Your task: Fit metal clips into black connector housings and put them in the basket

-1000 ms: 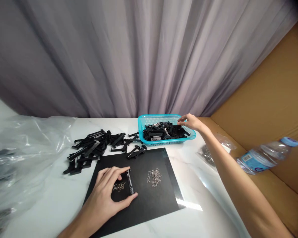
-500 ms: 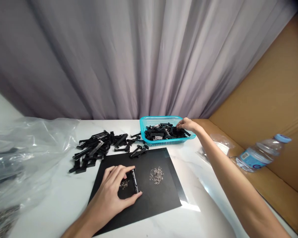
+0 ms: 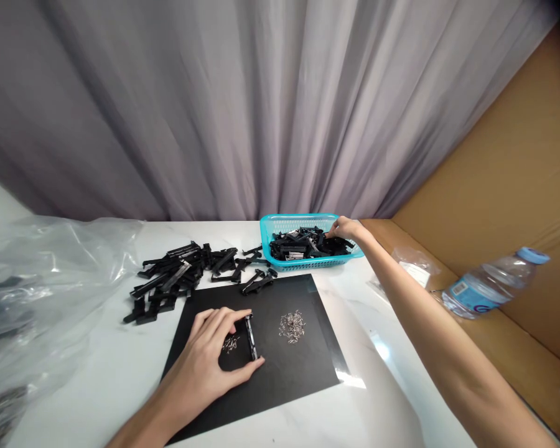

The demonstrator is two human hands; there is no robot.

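Note:
My left hand (image 3: 210, 351) holds a narrow black plastic part (image 3: 251, 338) by its two ends, between thumb and forefinger, above a black mat (image 3: 289, 370). A small pile of tiny metal pieces (image 3: 231, 343), perhaps screws or pins, is partly hidden behind that hand. To the right on the mat lies a larger pile of small metal pieces (image 3: 292, 326). My right hand (image 3: 345, 228) reaches over the right rim of a turquoise basket (image 3: 303, 266), fingertips closed together down among black plastic parts (image 3: 303, 244). What they grip, if anything, cannot be made out.
A heap of similar black parts (image 3: 177, 274) lies left of the basket, some touching the mat's far edge. Clear plastic bags (image 3: 74, 261) cover the table's left side. At right are a small clear bag (image 3: 413, 267) and a tilted water bottle (image 3: 483, 289) by a cardboard wall.
My right hand has moved slightly left and deeper among the parts in the basket. My left hand keeps the same hold on the black part. The whole view has shifted a little.

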